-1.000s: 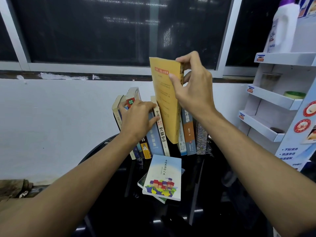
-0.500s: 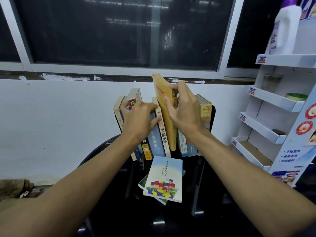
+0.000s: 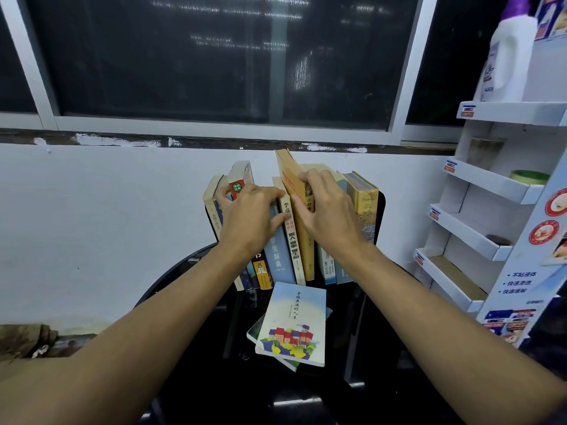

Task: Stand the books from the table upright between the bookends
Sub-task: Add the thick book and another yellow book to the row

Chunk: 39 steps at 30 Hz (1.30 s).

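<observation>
At the back of the round black table (image 3: 196, 302), both hands are on the row of standing books (image 3: 288, 237). The right hand (image 3: 328, 213) pinches a tall yellow book (image 3: 302, 240) near its top, thumb on the near cover and fingers curled over the upper edge; its foot is down on the table in a gap in the middle of the row. The left hand (image 3: 251, 216) lies spread and flat against the spines to the left, thumb pressing a white-spined book (image 3: 293, 240) just beside the yellow one, with no grip closed on anything. Books left of the gap lean leftward; those to the right stand nearly straight, ending at a black bookend (image 3: 379, 219) touching the last tan book (image 3: 365, 204). I cannot see the left bookend behind the hand. Nearer the table's front edge, two books lie flat in a small stack, a pale blue book (image 3: 294, 323) on top of a green one (image 3: 254, 328), with bare table around them. A white shelf stand (image 3: 478, 185) rises close by on the right.
</observation>
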Available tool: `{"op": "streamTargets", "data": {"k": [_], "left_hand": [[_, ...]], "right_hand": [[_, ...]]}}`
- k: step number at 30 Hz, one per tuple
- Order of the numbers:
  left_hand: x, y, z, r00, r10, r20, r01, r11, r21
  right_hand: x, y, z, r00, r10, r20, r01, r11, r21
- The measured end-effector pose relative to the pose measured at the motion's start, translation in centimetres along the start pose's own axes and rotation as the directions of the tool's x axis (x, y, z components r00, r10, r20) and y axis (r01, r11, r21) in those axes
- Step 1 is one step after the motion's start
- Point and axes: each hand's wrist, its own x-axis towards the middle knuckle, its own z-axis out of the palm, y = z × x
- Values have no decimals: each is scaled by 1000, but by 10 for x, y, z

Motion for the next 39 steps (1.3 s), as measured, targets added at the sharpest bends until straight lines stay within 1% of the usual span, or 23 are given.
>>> {"op": "streamTargets", "data": {"k": [3, 6, 8, 10, 18, 31, 39], "left_hand": [[0, 1, 0, 1000, 0, 5, 0, 1000, -3], [1, 0, 2, 1000, 2, 13, -1, 1000, -7], [2, 0, 3, 1000, 4, 13, -4, 1000, -5], [1, 0, 3, 1000, 4, 15, -4, 1000, -16], [2, -2, 5, 1000, 15, 9, -15, 1000, -15], [5, -3, 7, 1000, 2, 3, -2, 998, -62], [3, 1, 7, 1000, -10, 13, 11, 998, -57]], "right_hand": [[3, 5, -17, 993, -55, 101, 57, 998, -19], [9, 15, -34, 958, -155, 242, 183, 978, -98], [16, 22, -42, 925, -164, 342, 212, 971, -109], [21, 24, -45, 908, -143, 393, 203, 972, -115], [28, 26, -35, 923, -85, 375, 162, 971, -178], [30, 25, -20, 934, -1, 358, 93, 966, -241], [27, 28, -17, 935, 36, 352, 50, 971, -233]]}}
